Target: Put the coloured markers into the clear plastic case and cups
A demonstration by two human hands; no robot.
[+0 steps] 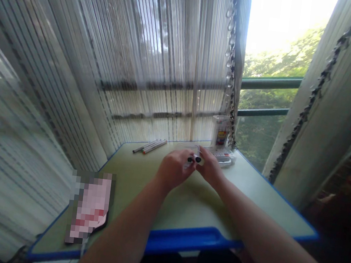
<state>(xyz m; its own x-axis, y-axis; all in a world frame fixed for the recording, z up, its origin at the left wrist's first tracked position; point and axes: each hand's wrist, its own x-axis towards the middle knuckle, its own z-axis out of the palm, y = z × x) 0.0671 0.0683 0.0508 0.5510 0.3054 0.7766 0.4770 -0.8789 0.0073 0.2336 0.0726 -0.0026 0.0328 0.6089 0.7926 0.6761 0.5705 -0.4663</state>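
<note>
My left hand (173,167) and my right hand (212,168) meet over the middle of the table, both with curled fingers. Between them are white markers with dark ends; one marker (198,159) points toward me by the right fingertips, and another lies against the left fingers. Most of their length is hidden by the hands. Just behind the fingers shows the edge of a clear plastic case (189,147). Beyond my left hand, several white markers (155,146) with coloured ends lie side by side on the tabletop.
A clear plastic container (220,132) with a coloured label stands at the back right, beside a flat clear case (225,158). A blurred-out pink phone-like thing (94,202) with a cable lies at the left. The table (139,174) has a blue edge; curtains hang behind it.
</note>
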